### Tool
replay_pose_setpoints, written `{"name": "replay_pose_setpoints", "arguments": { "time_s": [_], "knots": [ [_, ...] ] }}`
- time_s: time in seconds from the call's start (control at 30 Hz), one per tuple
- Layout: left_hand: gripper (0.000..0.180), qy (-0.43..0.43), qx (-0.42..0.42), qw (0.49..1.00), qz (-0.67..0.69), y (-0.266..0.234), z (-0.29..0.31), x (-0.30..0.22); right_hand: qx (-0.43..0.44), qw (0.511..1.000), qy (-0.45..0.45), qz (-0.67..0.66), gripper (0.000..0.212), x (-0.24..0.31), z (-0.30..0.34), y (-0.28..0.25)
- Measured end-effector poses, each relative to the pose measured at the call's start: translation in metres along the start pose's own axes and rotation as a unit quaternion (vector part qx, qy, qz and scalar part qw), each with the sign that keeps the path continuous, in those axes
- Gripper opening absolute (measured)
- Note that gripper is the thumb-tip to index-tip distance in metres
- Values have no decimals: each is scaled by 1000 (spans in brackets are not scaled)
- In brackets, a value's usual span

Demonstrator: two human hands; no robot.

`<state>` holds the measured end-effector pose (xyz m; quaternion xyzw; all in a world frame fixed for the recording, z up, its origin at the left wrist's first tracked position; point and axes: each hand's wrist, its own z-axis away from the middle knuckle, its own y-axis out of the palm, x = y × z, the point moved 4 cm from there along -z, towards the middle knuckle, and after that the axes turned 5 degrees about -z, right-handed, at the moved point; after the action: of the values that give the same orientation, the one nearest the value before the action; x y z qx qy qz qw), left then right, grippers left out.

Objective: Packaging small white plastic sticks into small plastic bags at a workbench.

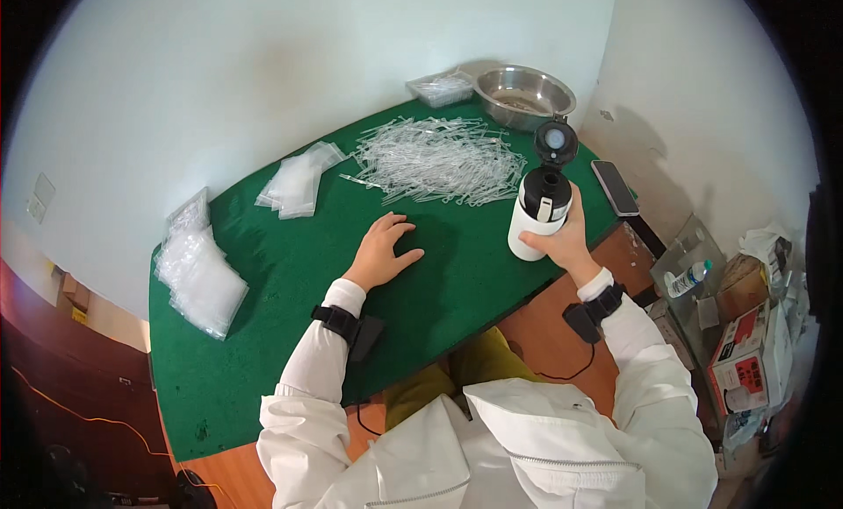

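Note:
My right hand (563, 243) is wrapped round a white drink bottle (525, 237) near the table's right edge. The bottle stands upright with its black flip lid (556, 140) swung up, so the dark spout shows. My left hand (383, 251) rests on the green tabletop (290, 333), fingers apart and holding nothing. Beyond both hands spreads a loose heap of clear plastic sticks (439, 162). To the left of the heap lies a small stack of clear plastic bags (301, 182).
A larger fanned pile of clear bags (202, 276) lies at the table's left end. At the back stand a steel bowl (524, 96) and a clear tray (442, 89) of sticks. A phone (615, 188) lies at the right edge. Boxes (739, 360) crowd the right side.

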<state>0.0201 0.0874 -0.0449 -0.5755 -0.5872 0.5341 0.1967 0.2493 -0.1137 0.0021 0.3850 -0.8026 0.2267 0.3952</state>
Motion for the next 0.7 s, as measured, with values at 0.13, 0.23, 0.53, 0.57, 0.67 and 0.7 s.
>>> {"name": "replay_pose_setpoints", "arguments": {
  "time_s": [0.13,0.23,0.53,0.57,0.67,0.7],
  "knots": [
    [46,0,3,1000,2,-2,2,-2,-22,999,14,-24,89,-22,-6,-4],
    [46,5,4,1000,1,-2,-1,-4,-34,999,18,-36,89,-35,-9,-11],
    [45,9,4,1000,-1,-2,-4,-3,-26,999,-42,21,107,-10,-30,-28],
    [44,8,3,1000,-5,-3,-3,-3,-32,996,-75,39,113,-1,-36,-30],
    [44,4,5,1000,-6,-2,-1,-1,20,992,-85,92,119,32,-55,-25],
    [44,4,3,1000,-5,-1,-2,-2,46,987,-91,122,122,39,-58,-24]
  ]
}}
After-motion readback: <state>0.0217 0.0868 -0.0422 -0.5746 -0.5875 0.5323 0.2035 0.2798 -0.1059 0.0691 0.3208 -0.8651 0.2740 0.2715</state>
